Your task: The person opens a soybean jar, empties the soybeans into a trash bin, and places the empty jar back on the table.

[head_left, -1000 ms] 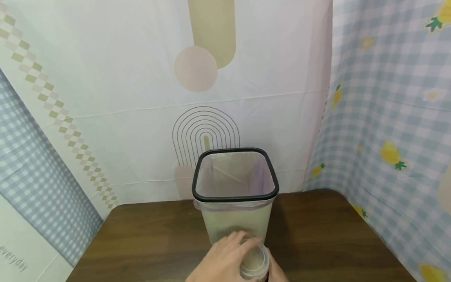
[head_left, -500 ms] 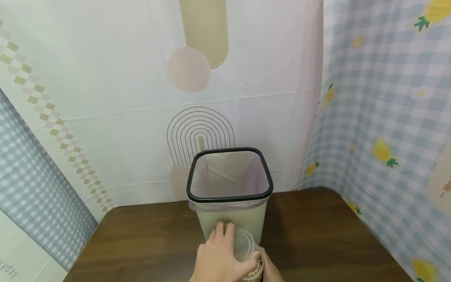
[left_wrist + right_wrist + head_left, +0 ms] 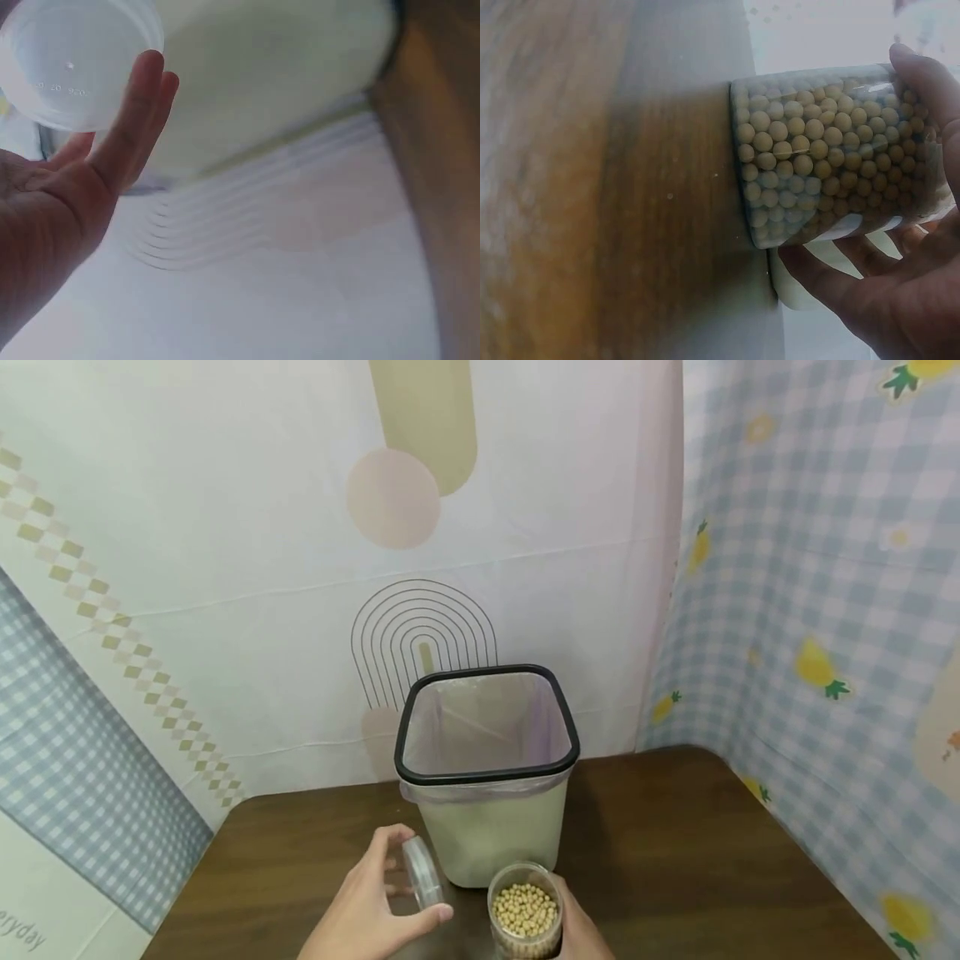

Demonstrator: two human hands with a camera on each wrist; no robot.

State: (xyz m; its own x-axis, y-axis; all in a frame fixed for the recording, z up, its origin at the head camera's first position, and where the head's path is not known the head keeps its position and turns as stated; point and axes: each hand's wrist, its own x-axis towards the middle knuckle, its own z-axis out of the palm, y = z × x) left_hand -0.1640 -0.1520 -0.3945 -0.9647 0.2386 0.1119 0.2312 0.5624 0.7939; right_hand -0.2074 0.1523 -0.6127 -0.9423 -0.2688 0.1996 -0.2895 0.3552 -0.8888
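Note:
A clear plastic lid [image 3: 423,874] is tilted on edge between the thumb and fingers of my left hand [image 3: 375,897], left of the jar. In the left wrist view the round lid [image 3: 79,64] faces the camera, with fingertips at its edge. My right hand [image 3: 577,922] grips the side of a clear jar [image 3: 524,914], whose top is uncovered. Round, pale yellow soybeans [image 3: 525,910] show through its mouth. The right wrist view shows the jar [image 3: 832,146] packed with beans, the thumb [image 3: 922,79] on one side and the fingers [image 3: 817,277] on the other.
A pale bin [image 3: 495,831] with a black rim [image 3: 487,774] and a thin plastic liner stands just behind the hands on the dark wooden table [image 3: 660,860]. Patterned cloth [image 3: 300,677] hangs behind the table and a checked cloth [image 3: 795,610] at the right.
The lid has come off the jar and moved left with my left hand, turning on edge. The jar's mouth and the beans now show. My right hand still holds the jar.

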